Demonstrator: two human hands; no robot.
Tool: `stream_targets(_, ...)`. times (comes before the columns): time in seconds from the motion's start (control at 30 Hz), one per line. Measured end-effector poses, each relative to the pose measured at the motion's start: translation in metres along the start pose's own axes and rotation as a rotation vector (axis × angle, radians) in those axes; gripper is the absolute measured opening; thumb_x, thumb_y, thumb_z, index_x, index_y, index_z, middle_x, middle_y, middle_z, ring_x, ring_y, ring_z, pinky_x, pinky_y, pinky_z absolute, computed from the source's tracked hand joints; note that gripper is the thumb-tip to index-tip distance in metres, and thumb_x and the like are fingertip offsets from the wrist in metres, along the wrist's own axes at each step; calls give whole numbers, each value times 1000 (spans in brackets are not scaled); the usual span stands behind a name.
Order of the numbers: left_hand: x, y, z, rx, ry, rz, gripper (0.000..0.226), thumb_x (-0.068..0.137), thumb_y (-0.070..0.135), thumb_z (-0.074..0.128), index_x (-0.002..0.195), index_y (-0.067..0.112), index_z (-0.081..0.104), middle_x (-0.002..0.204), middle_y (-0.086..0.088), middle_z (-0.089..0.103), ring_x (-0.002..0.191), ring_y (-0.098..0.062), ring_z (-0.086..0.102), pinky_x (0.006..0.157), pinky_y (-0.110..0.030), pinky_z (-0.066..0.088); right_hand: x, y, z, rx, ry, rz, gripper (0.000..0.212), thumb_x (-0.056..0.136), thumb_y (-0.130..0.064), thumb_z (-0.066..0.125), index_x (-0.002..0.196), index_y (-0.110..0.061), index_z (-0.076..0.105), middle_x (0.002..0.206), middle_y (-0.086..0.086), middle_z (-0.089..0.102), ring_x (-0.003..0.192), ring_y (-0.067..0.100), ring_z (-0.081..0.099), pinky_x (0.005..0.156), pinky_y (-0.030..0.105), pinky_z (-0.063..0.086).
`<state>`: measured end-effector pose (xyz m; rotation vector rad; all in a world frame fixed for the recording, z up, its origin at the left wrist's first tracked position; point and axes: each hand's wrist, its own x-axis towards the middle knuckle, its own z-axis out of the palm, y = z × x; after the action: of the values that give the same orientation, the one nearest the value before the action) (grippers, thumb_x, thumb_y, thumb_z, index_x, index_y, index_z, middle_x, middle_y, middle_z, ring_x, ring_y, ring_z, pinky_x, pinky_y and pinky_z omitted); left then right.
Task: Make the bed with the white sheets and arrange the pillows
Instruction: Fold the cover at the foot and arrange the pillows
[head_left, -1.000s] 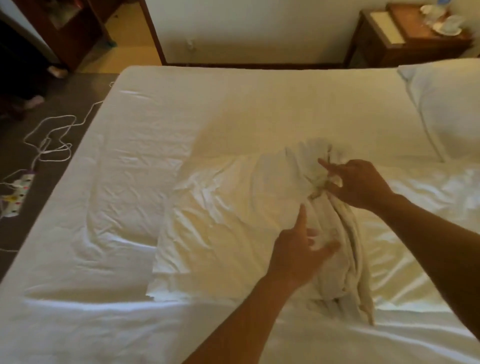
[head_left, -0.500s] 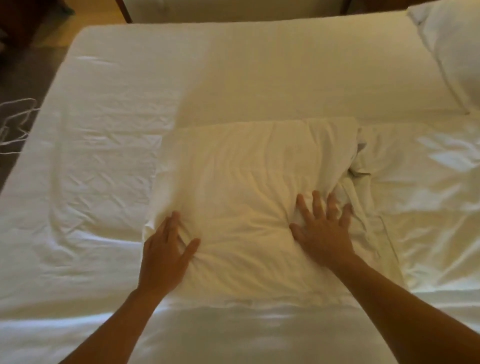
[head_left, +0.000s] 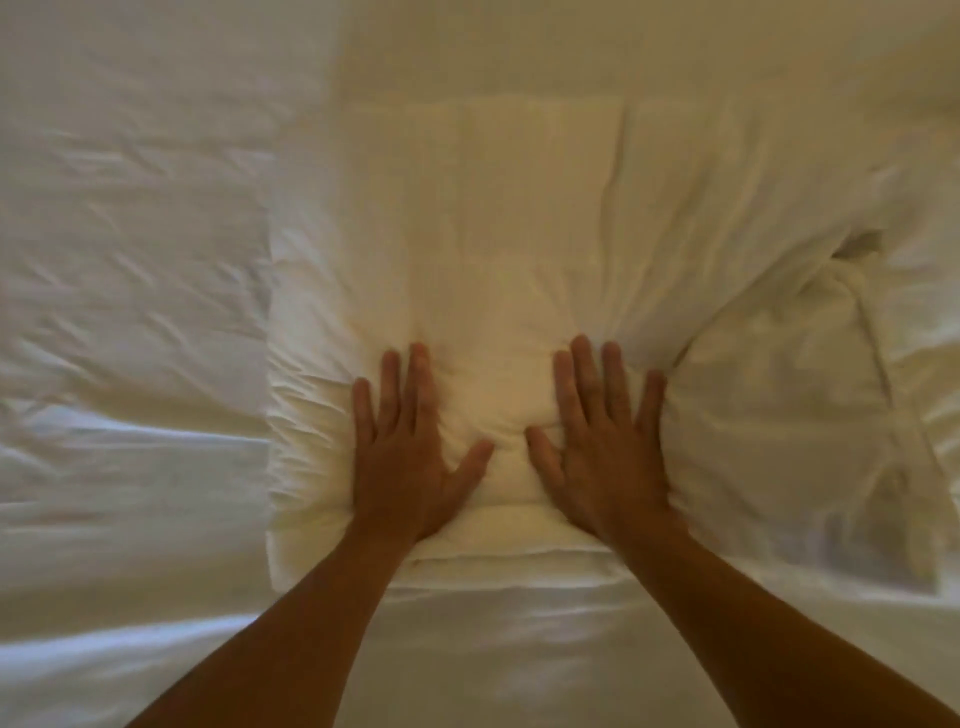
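The pillow (head_left: 493, 234), cased in soft white cloth, is seen lying across the middle of the frame on the white sheet (head_left: 130, 260), its rectangular body reaching from left of centre toward the right edge. The left hand (head_left: 410, 457) and the right hand (head_left: 602, 452) are laid flat on the lower middle part of the pillow, side by side, with the thumbs turned toward each other and a narrow gap kept between them. The fingers of both hands are held straight and slightly spread; nothing is gripped by either, and only the palms and fingers are pressed into the cloth. The filling is dented beneath the palms, a small rounded bulge is raised between the two hands, and fine creases are fanned outward from the fingertips. At the right of the frame the loose end of the pillowcase (head_left: 779, 415) is seen crumpled and slack, with a stitched hem running down it at a slant. The sheet at the left of the frame is marked by shallow wrinkles, and pale light is caught along its folds at lower left. Both bare forearms (head_left: 291, 639) are brought in from the lower edge
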<state>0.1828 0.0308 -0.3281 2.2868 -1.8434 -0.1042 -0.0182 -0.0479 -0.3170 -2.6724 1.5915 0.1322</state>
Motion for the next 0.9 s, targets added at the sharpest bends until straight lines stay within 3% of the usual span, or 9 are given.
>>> stream_targets(0.17,6,-5,40,7,42,12,106,89,71,45,160,0,11,170,-11,8,157,-32,3,124,-59,4,8,-4,42,10,51,43,88,93,-60,37,163,-18,4,171,4,0,157,31,-3,121,64,-2)
stream_targets(0.37,10,-4,25,-9,34,-41,108,85,72,50,160,3,16,168,-11,20,156,-29,14,123,-59,12,12,-7,20,-16,31,56,88,94,-62,34,163,-16,6,170,8,7,157,32,6,121,63,2)
stream_targets(0.47,15,27,-6,-127,150,-35,95,77,43,65,156,5,28,159,-12,39,149,-30,33,117,-60,28,9,-18,-7,-64,103,-58,80,101,-51,39,163,-16,5,170,13,9,156,36,9,122,63,2)
stream_targets(0.53,20,51,-13,-185,160,86,82,86,31,60,157,11,26,162,-5,35,152,-23,26,121,-57,23,8,-20,-17,-94,106,-173,76,102,-48,41,163,-19,8,170,11,7,156,35,4,122,64,-2)
stream_targets(0.6,19,55,-4,-146,72,106,77,99,47,46,162,13,15,168,-2,20,157,-20,11,124,-58,13,7,-2,-25,-113,95,-124,81,97,-58,42,163,-21,13,169,8,17,156,34,11,121,63,-8)
stream_targets(0.67,13,42,11,-56,-12,75,86,99,65,31,163,11,8,170,-1,10,157,-20,2,123,-60,10,2,31,-36,-142,80,-46,91,93,-73,34,163,-19,14,168,7,20,156,32,13,121,61,-12)
stream_targets(0.8,9,36,26,-23,42,121,95,95,67,36,162,5,6,170,-5,9,158,-23,3,123,-61,8,-26,102,-55,-234,88,128,98,89,-83,21,163,-22,3,171,5,8,156,37,0,117,67,-14)
stream_targets(0.9,6,41,27,-53,47,119,98,94,67,39,162,5,5,171,-5,8,157,-23,3,123,-62,7,-35,112,-38,-156,-43,229,104,85,-89,20,163,-24,-5,171,1,-2,155,41,-6,115,75,-3)
